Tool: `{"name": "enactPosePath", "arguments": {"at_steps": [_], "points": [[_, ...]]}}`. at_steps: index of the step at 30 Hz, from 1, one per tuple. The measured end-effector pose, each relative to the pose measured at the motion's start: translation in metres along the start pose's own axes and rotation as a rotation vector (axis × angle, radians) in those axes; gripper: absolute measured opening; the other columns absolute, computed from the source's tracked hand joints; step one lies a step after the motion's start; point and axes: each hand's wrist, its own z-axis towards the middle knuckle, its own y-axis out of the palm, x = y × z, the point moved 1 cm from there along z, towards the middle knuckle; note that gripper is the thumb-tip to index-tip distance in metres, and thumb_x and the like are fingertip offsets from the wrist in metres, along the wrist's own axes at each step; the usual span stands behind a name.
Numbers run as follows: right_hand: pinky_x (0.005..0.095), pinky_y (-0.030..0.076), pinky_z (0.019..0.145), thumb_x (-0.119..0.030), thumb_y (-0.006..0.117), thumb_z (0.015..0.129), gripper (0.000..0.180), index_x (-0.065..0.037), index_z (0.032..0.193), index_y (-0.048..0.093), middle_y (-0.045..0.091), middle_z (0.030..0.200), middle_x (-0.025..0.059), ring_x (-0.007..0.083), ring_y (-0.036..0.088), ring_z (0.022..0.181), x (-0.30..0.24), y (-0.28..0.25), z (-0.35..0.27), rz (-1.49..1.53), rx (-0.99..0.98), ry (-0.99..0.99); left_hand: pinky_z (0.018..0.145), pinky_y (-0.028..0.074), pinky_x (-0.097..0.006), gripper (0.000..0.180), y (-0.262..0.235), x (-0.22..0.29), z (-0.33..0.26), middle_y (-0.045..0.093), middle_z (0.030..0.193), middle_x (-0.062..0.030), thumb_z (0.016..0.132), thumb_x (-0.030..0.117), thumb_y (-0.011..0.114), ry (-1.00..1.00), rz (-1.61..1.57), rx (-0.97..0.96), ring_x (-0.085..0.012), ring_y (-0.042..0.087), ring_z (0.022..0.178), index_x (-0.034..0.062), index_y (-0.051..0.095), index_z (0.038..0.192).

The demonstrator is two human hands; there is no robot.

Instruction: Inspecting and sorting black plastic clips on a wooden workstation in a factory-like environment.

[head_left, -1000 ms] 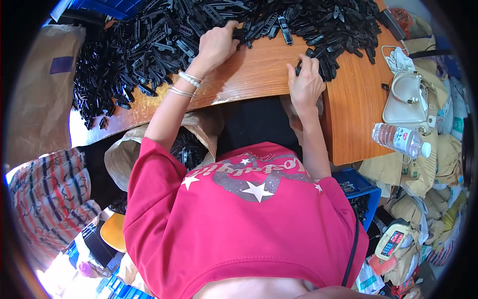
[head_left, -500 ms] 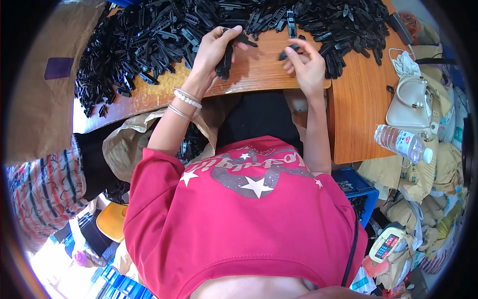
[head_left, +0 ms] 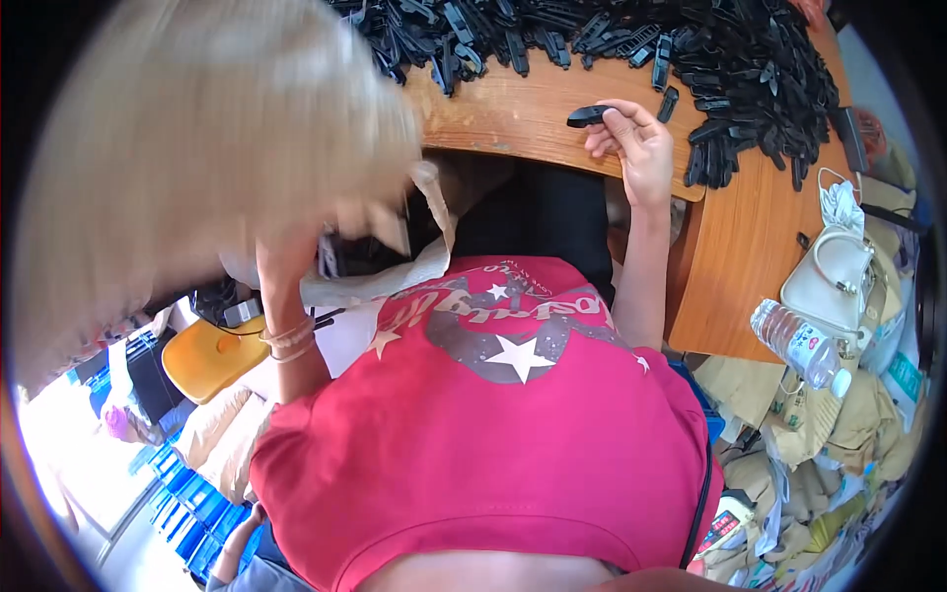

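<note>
right hand (head_left: 636,148) pinches small black plastic clip (head_left: 589,115) at its 11 o'clock, above wooden tabletop (head_left: 513,113) | left hand hidden, cannot tell | clip seems light, stiff; hold by the ends | black pile (head_left: 730,59) at 1 o'clock

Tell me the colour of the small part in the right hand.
Black, seen in the head view.

Landmark: wooden table (head_left: 533,113).
Right hand (head_left: 636,148) at near table edge, pinched small black plastic piece (head_left: 589,115) between fingertips, over bare wood.
Heap of black plastic parts (head_left: 691,49) spread along far side of table.
Left hand hidden behind blurred pale bag (head_left: 197,148), left of table.
Left forearm reached down below table edge, bracelets (head_left: 289,340) on wrist.
White handbag (head_left: 834,281) and plastic bottle (head_left: 797,343) lay right of table.
</note>
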Motion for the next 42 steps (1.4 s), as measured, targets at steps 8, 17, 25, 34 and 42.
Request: {"name": "enactPosePath", "arguments": {"at_steps": [8, 17, 25, 34, 42], "points": [[0.0243, 0.052, 0.054, -0.001, 0.054, 0.086, 0.018, 0.009, 0.101, 0.058, 0.064, 0.077, 0.0175, 0.021, 0.064, 0.06, -0.022, 0.042, -0.024, 0.036, -0.294, 0.061, 0.069, 0.054, -0.029, 0.033, 0.089, 0.073, 0.049, 0.062, 0.098, -0.0225, 0.091, 0.007, 0.048, -0.418, -0.972, -0.277, -0.0248, 0.066, 0.079, -0.0077, 0.045, 0.12], [0.0246, 0.053, 0.061, 0.002, 0.057, 0.085, 0.013, 0.009, 0.096, 0.056, 0.064, 0.08, 0.014, 0.0181, 0.065, 0.068, -0.028, 0.048, -0.03, -0.049, -0.063, -0.133, 0.086, 0.047, -0.026, 0.034, 0.143, 0.11, 0.076, 0.062, 0.105, -0.0085, 0.084, -0.006, 0.047, -0.25, -0.811, -0.407, -0.013, 0.059, 0.094, -0.006, 0.053, 0.117], [0.0238, 0.053, 0.063, 0.003, 0.059, 0.083, 0.011, 0.008, 0.093, 0.057, 0.064, 0.081, 0.0116, 0.015, 0.065, 0.07, -0.028, 0.047, -0.031, -0.128, 0.119, -0.3, 0.07, 0.049, -0.029, 0.038, 0.149, 0.129, 0.083, 0.064, 0.087, -0.02, 0.077, 0.0, 0.054, 0.126, -0.399, -0.375, -0.0202, 0.065, 0.082, -0.0029, 0.053, 0.115], [0.0223, 0.044, 0.08, -0.002, 0.069, 0.075, 0.036, 0.004, 0.108, 0.055, 0.056, 0.105, 0.0074, 0.0113, 0.053, 0.09, -0.032, 0.03, -0.024, -0.201, -0.041, -0.223, 0.051, 0.046, -0.029, 0.029, 0.15, 0.138, 0.092, 0.064, 0.081, -0.0166, 0.079, 0.008, 0.064, 0.184, -0.283, -0.414, -0.0208, 0.06, 0.058, 0.0001, 0.059, 0.106], [0.0228, 0.045, 0.062, -0.012, 0.069, 0.078, 0.02, 0.002, 0.09, 0.062, 0.061, 0.077, 0.0048, 0.0112, 0.059, 0.069, -0.029, 0.014, -0.013, -0.318, 0.186, -0.327, 0.051, 0.048, -0.021, 0.029, 0.166, 0.134, 0.104, 0.061, 0.069, -0.0041, 0.086, 0.019, 0.062, -0.22, -0.801, -0.637, -0.0092, 0.059, 0.056, -0.0019, 0.061, 0.106]]}}
